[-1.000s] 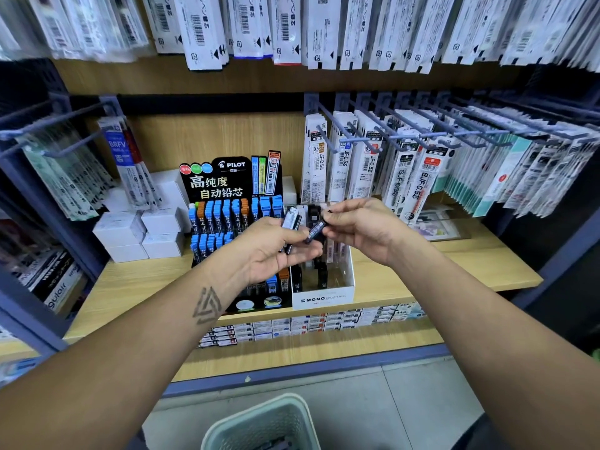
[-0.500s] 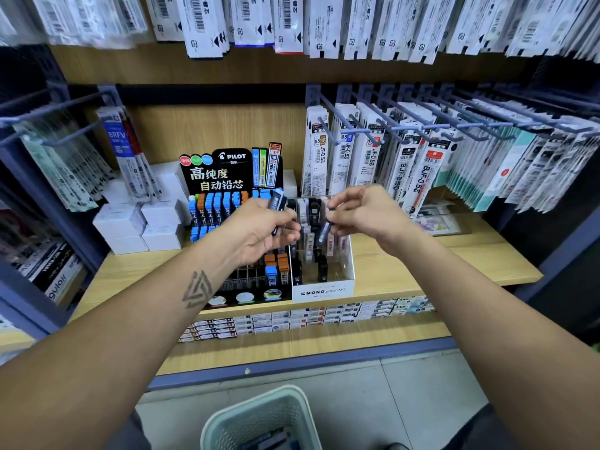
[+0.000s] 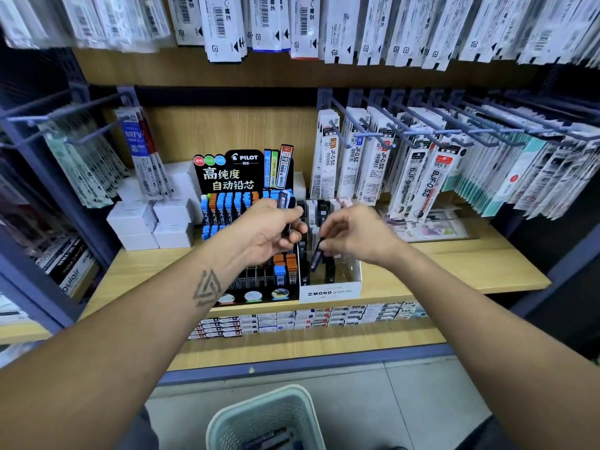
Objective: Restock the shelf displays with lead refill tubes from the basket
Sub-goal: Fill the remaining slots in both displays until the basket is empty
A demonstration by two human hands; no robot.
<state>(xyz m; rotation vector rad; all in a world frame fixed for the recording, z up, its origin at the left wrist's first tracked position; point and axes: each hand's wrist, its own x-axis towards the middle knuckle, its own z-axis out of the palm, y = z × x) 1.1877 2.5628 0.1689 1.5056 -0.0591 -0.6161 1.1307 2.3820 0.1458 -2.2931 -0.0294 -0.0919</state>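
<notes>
I see my right hand [image 3: 354, 237] pinching one lead tube [image 3: 316, 256], long axis near upright, lower end just above the MONO box [image 3: 329, 290], so right is nearer; left hand [image 3: 271, 232] grips spare tubes [image 3: 285, 206] beside the PILOT display [image 3: 246, 172]

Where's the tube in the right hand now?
The tube is pinched in the right hand, mid-frame, tilted over the white MONO display box, just right of the black Pilot display.
</notes>
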